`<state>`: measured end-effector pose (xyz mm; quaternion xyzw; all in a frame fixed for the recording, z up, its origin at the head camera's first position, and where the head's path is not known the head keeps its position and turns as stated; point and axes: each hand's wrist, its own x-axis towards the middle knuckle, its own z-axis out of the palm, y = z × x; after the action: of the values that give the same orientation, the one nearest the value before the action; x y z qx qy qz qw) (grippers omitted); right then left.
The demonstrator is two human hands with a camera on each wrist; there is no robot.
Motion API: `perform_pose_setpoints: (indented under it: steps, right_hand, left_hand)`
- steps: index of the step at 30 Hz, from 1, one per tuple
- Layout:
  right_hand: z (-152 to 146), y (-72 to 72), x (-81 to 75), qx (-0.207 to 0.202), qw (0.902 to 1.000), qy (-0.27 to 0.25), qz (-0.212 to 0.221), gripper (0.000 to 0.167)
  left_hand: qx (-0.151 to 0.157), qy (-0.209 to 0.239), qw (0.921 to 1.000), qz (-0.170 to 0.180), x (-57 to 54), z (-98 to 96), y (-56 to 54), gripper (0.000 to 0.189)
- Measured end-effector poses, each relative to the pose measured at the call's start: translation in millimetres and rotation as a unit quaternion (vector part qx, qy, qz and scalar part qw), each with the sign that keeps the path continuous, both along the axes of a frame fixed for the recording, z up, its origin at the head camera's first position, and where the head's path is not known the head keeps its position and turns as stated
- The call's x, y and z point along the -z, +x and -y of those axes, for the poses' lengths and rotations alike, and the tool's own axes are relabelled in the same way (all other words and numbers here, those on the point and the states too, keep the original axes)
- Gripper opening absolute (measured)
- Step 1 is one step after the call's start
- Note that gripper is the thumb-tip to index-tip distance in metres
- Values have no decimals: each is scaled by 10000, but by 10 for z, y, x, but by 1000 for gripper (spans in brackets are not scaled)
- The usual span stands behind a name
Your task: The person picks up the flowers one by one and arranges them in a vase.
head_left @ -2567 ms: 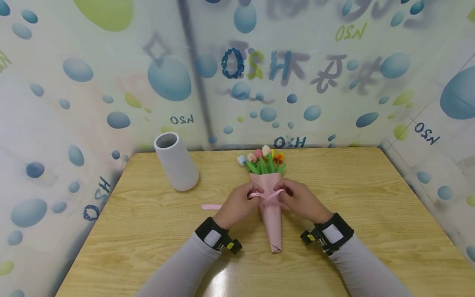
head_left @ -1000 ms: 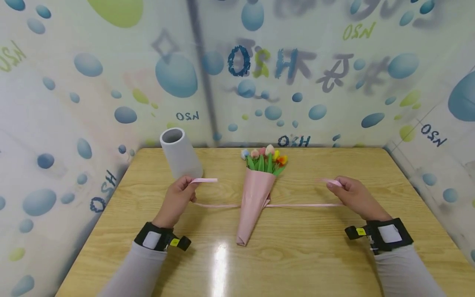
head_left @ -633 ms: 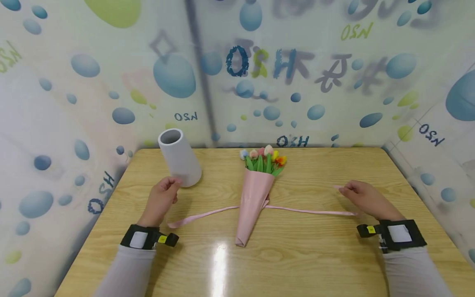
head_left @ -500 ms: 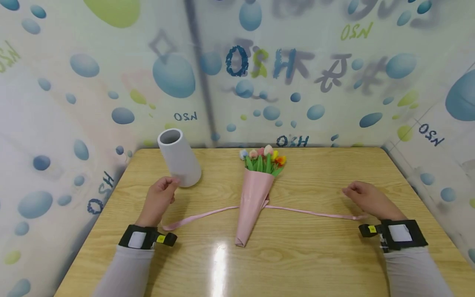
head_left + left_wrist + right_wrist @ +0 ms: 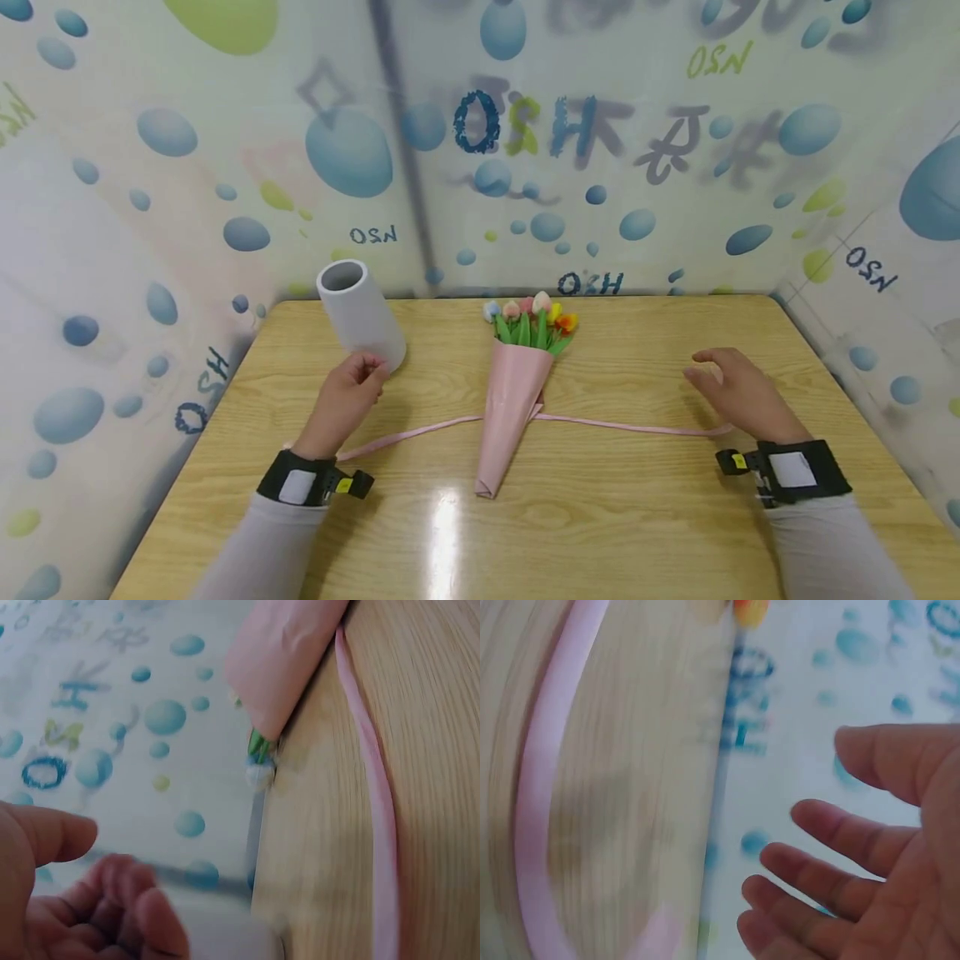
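Observation:
A bouquet of colourful tulips (image 5: 542, 327) in a pink paper wrap (image 5: 513, 383) lies mid-table with its blooms toward the wall. A pink ribbon (image 5: 622, 427) passes under the wrap, its two sides stretching left and right over the wood. My left hand (image 5: 337, 408) hovers over the left side, fingers loosely curled and holding nothing; in the head view its fingertips overlap the vase's base. My right hand (image 5: 750, 398) is above the ribbon's right end, thumb and fingers apart with nothing between them. In the right wrist view, the ribbon (image 5: 534, 795) curves across the table beside that hand.
A white vase (image 5: 360, 317) stands at the back left of the wooden table (image 5: 600, 517). Behind the table's far edge rises a wall covering (image 5: 652, 183) printed with blue and green drops.
My hands drew the ribbon's ends apart from the bouquet, then let them drop to the table. Since then my left hand has shifted slightly right, and my right hand's fingers have spread.

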<state>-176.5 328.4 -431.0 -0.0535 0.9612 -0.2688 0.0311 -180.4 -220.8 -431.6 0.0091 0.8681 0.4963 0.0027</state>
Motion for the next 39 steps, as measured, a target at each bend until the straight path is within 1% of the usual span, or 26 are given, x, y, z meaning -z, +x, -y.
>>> perform_pose_setpoints:
  steps: [2,5,8,10,11,12,14,15,17,19,21,22,25,27,29,32,35,37,39]
  right_hand:
    - [149,11,-17,-171,9995,-220,-112,61]
    - [430,19,1,-512,9968,-610,-96,57]
    - [730,24,50,-811,9896,-1170,221,54]
    - [919,33,82,-949,9809,-1613,521,55]
    - [1005,39,97,-1008,9747,-1873,685,56]
    - [1085,46,108,-1062,9670,-2155,847,58]
    - [1221,52,133,-1199,9455,-2802,1148,61]
    - [1280,55,145,-1211,9326,-3132,1320,62]
    - [1377,48,176,-1202,9034,-3761,1673,65]
    - [1454,37,205,-1105,8749,-4280,1981,66]
    - [1515,26,225,-936,8530,-4629,2224,66]
    - [1540,20,233,-903,8437,-4754,2323,67]
    - [1594,10,248,-746,8181,-5055,2637,66]
    - [1621,4,255,-676,8029,-5207,2821,65]
    - [1637,-2,263,-552,7918,-5307,2974,63]
    - [1659,-3,266,-433,7793,-5432,3095,62]
    - [1666,-1,280,-435,7649,-5574,3199,60]
    - [1666,-4,294,-447,7542,-5662,3296,59]
    - [1661,-11,318,-486,7472,-5706,3374,58]
  left_hand:
    - [338,-184,9993,-12,-13,-135,-18,32]
    - [895,-510,9947,56,-16,-359,-46,43]
    - [1331,-668,9883,323,13,-589,-66,55]
    - [1494,-700,9850,509,53,-744,-75,58]
    - [1533,-688,9839,606,70,-820,-75,59]
    - [1574,-681,9829,668,91,-888,-76,60]
    - [1605,-662,9821,736,120,-1006,-70,60]
    - [1617,-651,9819,743,141,-1055,-72,59]
    - [1658,-628,9815,721,161,-1127,-67,57]
    - [1667,-619,9818,667,188,-1176,-72,55]
    - [1614,-582,9831,644,204,-1215,-80,53]
    - [1588,-553,9838,624,210,-1230,-85,52]
    - [1465,-461,9856,706,224,-1256,-99,53]
    - [1354,-367,9869,802,227,-1258,-98,55]
    - [1263,-244,9874,927,236,-1255,-96,57]
    - [1243,52,9862,1088,248,-1251,-87,60]
    - [1331,331,9833,1197,274,-1265,-90,62]
    - [1356,417,9823,1224,287,-1279,-89,60]
    - [1363,433,9823,1211,304,-1289,-88,59]
